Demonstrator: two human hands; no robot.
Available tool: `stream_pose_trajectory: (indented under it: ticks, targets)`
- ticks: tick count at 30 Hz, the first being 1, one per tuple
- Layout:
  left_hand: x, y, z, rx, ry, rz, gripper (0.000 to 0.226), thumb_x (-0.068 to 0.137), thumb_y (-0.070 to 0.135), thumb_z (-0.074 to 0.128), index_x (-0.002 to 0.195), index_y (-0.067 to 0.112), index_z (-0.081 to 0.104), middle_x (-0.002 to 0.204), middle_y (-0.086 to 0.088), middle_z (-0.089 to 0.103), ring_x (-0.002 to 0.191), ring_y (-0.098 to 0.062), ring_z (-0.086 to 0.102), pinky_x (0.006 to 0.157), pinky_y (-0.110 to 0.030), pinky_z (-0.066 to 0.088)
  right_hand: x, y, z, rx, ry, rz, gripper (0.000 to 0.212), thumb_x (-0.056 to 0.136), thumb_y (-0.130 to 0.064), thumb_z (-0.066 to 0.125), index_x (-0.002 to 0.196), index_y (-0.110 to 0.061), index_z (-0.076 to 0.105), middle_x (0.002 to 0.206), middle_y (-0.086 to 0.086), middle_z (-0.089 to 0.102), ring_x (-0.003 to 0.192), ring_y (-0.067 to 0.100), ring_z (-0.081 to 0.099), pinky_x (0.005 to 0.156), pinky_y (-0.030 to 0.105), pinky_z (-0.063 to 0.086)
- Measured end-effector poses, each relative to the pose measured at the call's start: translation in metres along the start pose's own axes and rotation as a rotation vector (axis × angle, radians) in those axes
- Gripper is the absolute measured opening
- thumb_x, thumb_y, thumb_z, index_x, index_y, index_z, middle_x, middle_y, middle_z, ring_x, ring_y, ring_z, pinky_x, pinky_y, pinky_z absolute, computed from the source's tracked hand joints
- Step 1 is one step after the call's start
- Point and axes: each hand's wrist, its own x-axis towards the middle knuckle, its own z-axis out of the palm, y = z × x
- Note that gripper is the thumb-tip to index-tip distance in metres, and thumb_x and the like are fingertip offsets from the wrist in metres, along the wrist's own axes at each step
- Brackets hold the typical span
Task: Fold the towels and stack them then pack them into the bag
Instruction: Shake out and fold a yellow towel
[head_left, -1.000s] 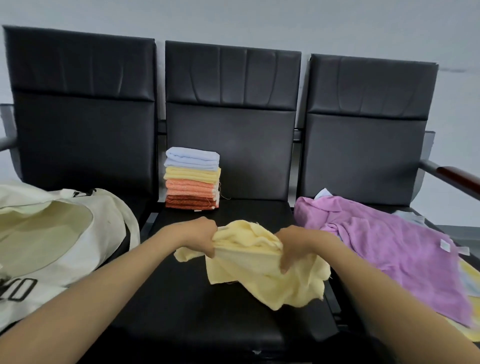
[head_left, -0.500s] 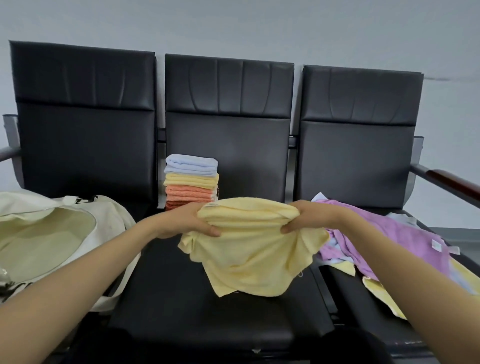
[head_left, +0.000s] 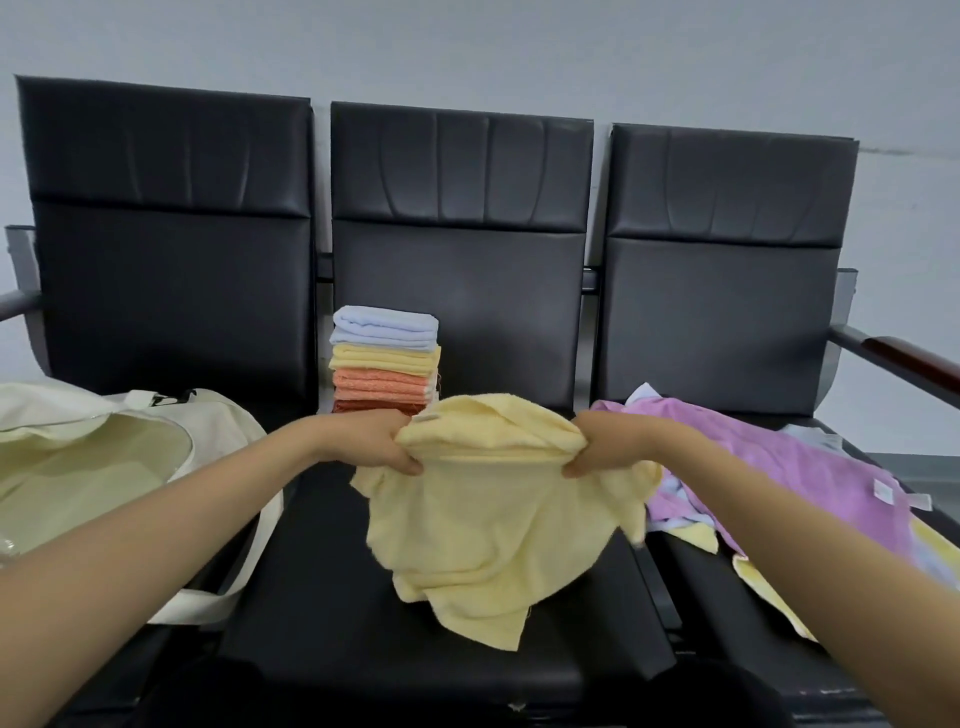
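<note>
**Yellow towel is being opened in front of the folded stack**

The person is holding a pale yellow towel (head_left: 493, 519) in the air, just in front of the stack of folded towels (head_left: 384, 358) and hiding its lowest layer. The left hand (head_left: 374, 441) and the right hand (head_left: 608, 441) are each gripping one end of the upper edge. The fingers (head_left: 410, 465) are curling and pinching the cloth against the thumb.

The towel is looking light, soft and limp. It is hanging in loose wrinkles, so I think it is best to take it by the corners and pull the edge straight before folding.

One second ago the same towel was a crumpled lump held lower, nearer than the stack, with the hands close together. Now the hands are wider apart and the edge is almost stretched. To the left of the stack the cream bag (head_left: 104, 467) is lying open, and to the right a purple towel (head_left: 805, 467) is waiting unfolded.
</note>
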Motion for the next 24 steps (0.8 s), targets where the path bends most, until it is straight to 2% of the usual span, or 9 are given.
stream_pose_trajectory:
  ticks: [3,5,8,11,13,15,17,20,24]
  targets:
    - [-0.001,-0.011,0.011,-0.328,-0.022,0.069,0.028,0.091,0.012,0.064,0.117,0.021,0.06,0.109,0.009,0.069,0.099,-0.002,0.065,0.08,-0.016,0.05,0.004,0.008,0.012,0.328,-0.04,-0.042,0.013,0.088,-0.025,0.066,0.099,-0.026,0.062,0.102,-0.01,0.066,0.102,0.014,0.062,0.091,0.03,0.05]
    - [0.003,-0.017,0.014,-0.369,-0.059,0.069,0.037,0.087,0.017,0.07,0.122,0.021,0.06,0.115,0.006,0.069,0.104,-0.006,0.065,0.083,-0.019,0.051,0.005,0.01,0.016,0.481,-0.049,-0.05,0.012,0.086,-0.029,0.07,0.094,-0.031,0.061,0.098,-0.014,0.067,0.095,0.008,0.063,0.082,0.023,0.051]
    - [0.008,-0.025,0.007,-0.247,-0.162,-0.023,0.045,0.076,0.025,0.08,0.117,0.024,0.061,0.11,0.007,0.07,0.103,-0.009,0.066,0.083,-0.021,0.051,0.012,0.015,0.016,0.599,-0.12,-0.004,0.034,0.075,-0.034,0.081,0.104,-0.027,0.065,0.103,-0.009,0.071,0.097,0.011,0.067,0.089,0.029,0.054]
    - [0.02,-0.033,0.001,-0.012,-0.173,-0.137,0.037,0.073,0.031,0.081,0.106,0.024,0.065,0.104,0.008,0.069,0.098,-0.011,0.065,0.081,-0.022,0.052,0.022,0.016,0.017,0.417,-0.159,0.054,0.041,0.066,-0.033,0.086,0.1,-0.027,0.065,0.096,-0.007,0.073,0.091,0.017,0.069,0.086,0.035,0.056]
    - [0.035,-0.037,-0.002,0.148,-0.018,-0.153,0.028,0.074,0.031,0.077,0.099,0.023,0.066,0.099,0.001,0.069,0.093,-0.019,0.065,0.079,-0.031,0.055,0.036,0.011,0.018,0.173,-0.092,0.105,0.04,0.066,-0.032,0.083,0.099,-0.025,0.062,0.092,-0.003,0.071,0.087,0.023,0.067,0.08,0.039,0.057]
    - [0.048,-0.035,-0.008,0.216,0.24,-0.062,0.008,0.078,0.026,0.062,0.086,0.024,0.061,0.087,0.0,0.065,0.086,-0.028,0.064,0.069,-0.037,0.053,0.051,0.005,0.012,-0.032,0.107,0.155,0.037,0.071,-0.032,0.075,0.103,-0.023,0.058,0.089,-0.004,0.063,0.084,0.021,0.06,0.068,0.031,0.051]
    - [0.056,-0.03,-0.016,0.285,0.517,-0.006,0.005,0.084,0.023,0.05,0.082,0.023,0.054,0.083,0.004,0.061,0.082,-0.024,0.061,0.064,-0.036,0.048,0.064,0.003,0.002,-0.052,0.372,0.201,0.029,0.078,-0.028,0.065,0.103,-0.019,0.052,0.089,-0.002,0.056,0.086,0.026,0.058,0.064,0.031,0.042]
    - [0.065,-0.023,-0.03,0.407,0.878,-0.019,0.003,0.088,0.016,0.05,0.085,0.017,0.051,0.084,0.002,0.059,0.077,-0.024,0.056,0.063,-0.038,0.045,0.079,0.007,-0.016,-0.037,0.674,0.204,0.014,0.084,-0.018,0.05,0.09,-0.019,0.038,0.084,0.002,0.052,0.079,0.031,0.057,0.065,0.035,0.04]
    - [0.07,-0.019,-0.037,0.46,1.033,-0.005,0.014,0.079,0.003,0.054,0.091,0.009,0.056,0.087,-0.008,0.06,0.082,-0.032,0.054,0.066,-0.04,0.039,0.081,0.004,-0.031,-0.221,0.844,0.107,0.016,0.085,-0.006,0.048,0.098,-0.015,0.044,0.091,0.005,0.059,0.079,0.031,0.059,0.065,0.034,0.032]
